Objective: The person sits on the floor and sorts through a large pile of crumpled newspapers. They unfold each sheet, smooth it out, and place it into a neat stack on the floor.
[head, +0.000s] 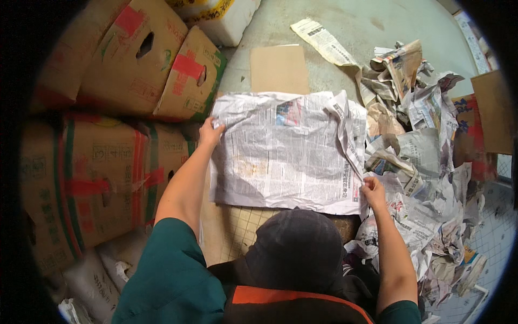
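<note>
A wide, creased newspaper sheet [279, 154] lies spread out in front of me, printed side up, with a small colour picture near its far edge. My left hand [211, 131] pinches its left edge, thumb resting on top. At the lower right, my right hand [373, 192] grips the sheet's right margin between thumb and fingers. A narrow folded-over strip [344, 133] of newspaper runs down the right side towards my right hand. Beyond the sheet's far edge lies a flat piece of brown cardboard [279, 69], partly covered by the sheet.
Stacked cardboard cartons [133, 69] with red tape wall off the left. Crumpled newspapers [421, 162] form a large heap on the right. A white foam box [230, 24] stands at the back. A long newspaper strip [323, 42] trails over the pale surface. Cardboard [493, 113] stands far right.
</note>
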### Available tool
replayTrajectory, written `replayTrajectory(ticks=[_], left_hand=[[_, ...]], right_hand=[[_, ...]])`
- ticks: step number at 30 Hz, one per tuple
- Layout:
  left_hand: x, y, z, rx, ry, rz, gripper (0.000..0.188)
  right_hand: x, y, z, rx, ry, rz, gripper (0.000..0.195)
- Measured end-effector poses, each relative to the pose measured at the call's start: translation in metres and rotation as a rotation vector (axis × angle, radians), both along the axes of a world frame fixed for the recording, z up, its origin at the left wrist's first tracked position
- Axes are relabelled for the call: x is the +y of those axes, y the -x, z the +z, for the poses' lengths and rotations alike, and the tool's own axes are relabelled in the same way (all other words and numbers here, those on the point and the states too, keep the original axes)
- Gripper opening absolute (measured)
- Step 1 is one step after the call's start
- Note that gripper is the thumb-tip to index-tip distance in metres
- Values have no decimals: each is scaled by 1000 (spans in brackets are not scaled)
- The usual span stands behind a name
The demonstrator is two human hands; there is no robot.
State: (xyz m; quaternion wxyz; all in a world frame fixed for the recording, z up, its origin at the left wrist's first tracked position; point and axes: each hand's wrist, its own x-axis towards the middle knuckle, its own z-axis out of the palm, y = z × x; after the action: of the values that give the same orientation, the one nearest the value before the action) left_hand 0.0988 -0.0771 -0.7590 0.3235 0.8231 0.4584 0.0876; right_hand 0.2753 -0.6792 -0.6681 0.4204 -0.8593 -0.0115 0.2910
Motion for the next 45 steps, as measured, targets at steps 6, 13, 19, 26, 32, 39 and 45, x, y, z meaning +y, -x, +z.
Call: replayTrajectory(ticks=[6,13,19,26,32,39,45], left_hand=[[-9,-31,49,243,-343,-82,43],[-137,-28,87,-154,-269,-795,32],[-232,-35,102,53,73,-914,30],[-227,-29,78,157,157,-841,26],[-232,-38,67,107,119,-836,24],[-269,-81,124,-48,541,-812,30],[-341,-151,264,-386,1798,-487,68]], right_hand=[[16,10,5,-267,293,53,20],[45,-5,76,-607,246,22,17],[42,-46,113,-1091,543,177,31],[-16,-98,133,-598,580,129,16],[-175,-163,242,-657,98,-367,28],[-139,-114,370,-1115,-14,-424,22],[-11,-19,315,-1183,235,129,27]])
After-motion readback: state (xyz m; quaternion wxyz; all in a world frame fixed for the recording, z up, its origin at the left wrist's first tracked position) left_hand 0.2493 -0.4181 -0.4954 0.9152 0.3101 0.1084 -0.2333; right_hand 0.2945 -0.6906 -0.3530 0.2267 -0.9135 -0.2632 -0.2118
